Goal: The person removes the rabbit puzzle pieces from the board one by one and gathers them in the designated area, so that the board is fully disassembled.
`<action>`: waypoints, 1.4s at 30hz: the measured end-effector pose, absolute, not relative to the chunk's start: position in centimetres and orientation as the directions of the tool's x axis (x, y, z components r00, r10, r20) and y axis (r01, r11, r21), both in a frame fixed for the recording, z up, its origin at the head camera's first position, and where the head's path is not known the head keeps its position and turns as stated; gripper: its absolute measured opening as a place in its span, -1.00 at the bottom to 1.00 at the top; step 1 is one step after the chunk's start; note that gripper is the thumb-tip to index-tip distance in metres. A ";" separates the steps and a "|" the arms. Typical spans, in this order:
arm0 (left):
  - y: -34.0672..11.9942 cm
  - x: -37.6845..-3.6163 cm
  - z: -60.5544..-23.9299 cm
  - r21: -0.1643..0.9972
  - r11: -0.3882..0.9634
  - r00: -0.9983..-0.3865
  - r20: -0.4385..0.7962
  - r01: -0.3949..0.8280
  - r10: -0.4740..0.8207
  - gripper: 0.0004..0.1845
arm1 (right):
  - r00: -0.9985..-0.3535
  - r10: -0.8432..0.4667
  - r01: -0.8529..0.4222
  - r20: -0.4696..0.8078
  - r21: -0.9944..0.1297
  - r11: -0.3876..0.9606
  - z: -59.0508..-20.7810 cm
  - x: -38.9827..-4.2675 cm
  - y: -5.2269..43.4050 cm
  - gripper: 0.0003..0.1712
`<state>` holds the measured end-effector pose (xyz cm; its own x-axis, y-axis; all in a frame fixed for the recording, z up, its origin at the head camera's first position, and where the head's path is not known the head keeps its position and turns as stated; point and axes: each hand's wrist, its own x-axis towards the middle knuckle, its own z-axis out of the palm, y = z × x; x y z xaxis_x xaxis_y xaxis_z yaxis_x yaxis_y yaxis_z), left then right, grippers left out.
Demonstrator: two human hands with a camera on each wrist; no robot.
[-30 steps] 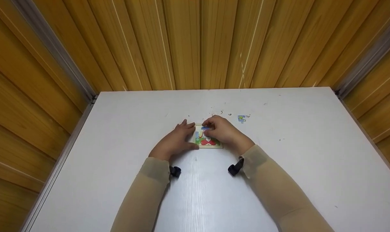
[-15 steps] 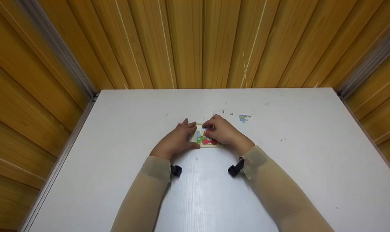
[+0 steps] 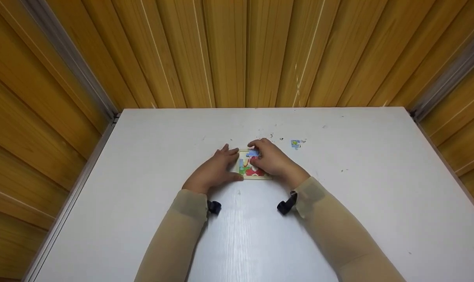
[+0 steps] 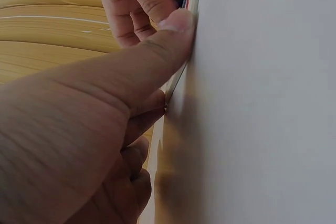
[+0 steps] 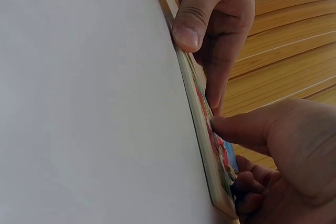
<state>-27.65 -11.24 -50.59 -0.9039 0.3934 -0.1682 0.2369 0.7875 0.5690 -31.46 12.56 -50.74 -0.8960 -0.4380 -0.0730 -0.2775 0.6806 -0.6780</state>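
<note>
A small jigsaw puzzle board (image 3: 242, 171) with a pale wooden rim lies on the white table, its picture red, green and blue. My left hand (image 3: 217, 168) holds the board's left side, thumb at the near corner and fingers at the far corner. In the right wrist view that left thumb (image 5: 187, 36) presses on the rim. Over the board's right half, my right hand (image 3: 274, 158) has its fingers curled about a blue puzzle piece (image 3: 252, 153) at the far side. Tilted, the piece rises above the rim in the right wrist view. The right thumb (image 5: 223, 125) touches the picture.
Another blue puzzle piece (image 3: 295, 143) with a yellow-green mark lies on the table (image 3: 358, 188), beyond the right hand to the right. Small dark specks are scattered past the board. Wood-patterned panels (image 3: 229, 55) stand behind the table and on both sides.
My right index finger has reached out toward the board's far edge, and more of the blue piece shows beneath it. My left hand keeps its hold on the board. The head view has shifted slightly.
</note>
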 end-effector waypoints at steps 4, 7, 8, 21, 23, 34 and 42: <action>-11.3 -27.5 -50.5 0.571 0.784 -0.903 -0.162 0.242 0.397 0.00 | -0.904 -0.420 -0.262 -0.078 -0.675 0.690 -50.7 -31.5 12.6 -0.50; -11.4 -27.5 -50.5 0.569 0.783 -0.901 -0.157 0.252 0.404 0.00 | -0.905 -0.418 -0.259 -0.081 -0.674 0.691 -50.6 -31.6 12.6 -0.55; -11.4 -27.5 -50.4 0.568 0.783 -0.901 -0.155 0.255 0.406 0.00 | -0.904 -0.420 -0.261 -0.081 -0.674 0.691 -50.5 -31.6 12.7 -0.55; -11.3 -27.3 -50.4 0.549 0.795 -0.900 -0.164 0.257 0.404 -0.01 | -0.890 -0.447 -0.292 -0.088 -0.644 0.707 -50.5 -31.6 12.7 -0.54; -11.2 -27.3 -50.4 0.541 0.801 -0.900 -0.170 0.256 0.403 -0.02 | -0.891 -0.445 -0.284 -0.094 -0.649 0.705 -50.4 -31.6 12.7 -0.53; -10.8 -27.4 -50.3 0.507 0.816 -0.896 -0.170 0.277 0.410 -0.04 | -0.912 -0.381 -0.130 -0.154 -0.771 0.623 -49.2 -32.0 15.0 -0.49; -10.6 -27.4 -50.1 0.509 0.822 -0.900 -0.188 0.253 0.393 -0.02 | -0.937 -0.335 -0.177 -0.096 -0.697 0.695 -48.1 -32.8 19.5 -0.51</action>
<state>-27.45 -10.56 -50.11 -0.9000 0.3933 -0.1878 0.2531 0.8225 0.5094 -32.79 19.47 -48.05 -0.9373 -0.3351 -0.0958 -0.1770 0.6945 -0.6974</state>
